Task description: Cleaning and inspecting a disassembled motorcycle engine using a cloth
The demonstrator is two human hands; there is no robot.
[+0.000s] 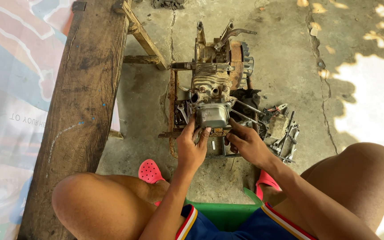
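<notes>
Engine (pixel 216 73), small and grimy, sits on a rusty frame (pixel 172 104) on the concrete floor (pixel 285 58). Left hand (pixel 192 149) and right hand (pixel 245 143) grip its metal cover (pixel 213 114); if misaligned, it could slip onto loose tools (pixel 283 135).

Cracked concrete floor (pixel 290 58), sunlit patches at right; worn wooden bench (pixel 85 102) beside, perhaps, a printed tarpaulin (pixel 10 89).

Outdoor repair yard: cracked concrete floor (pixel 290 58), stripped engine (pixel 216 75), scattered tools (pixel 283 133).
</notes>
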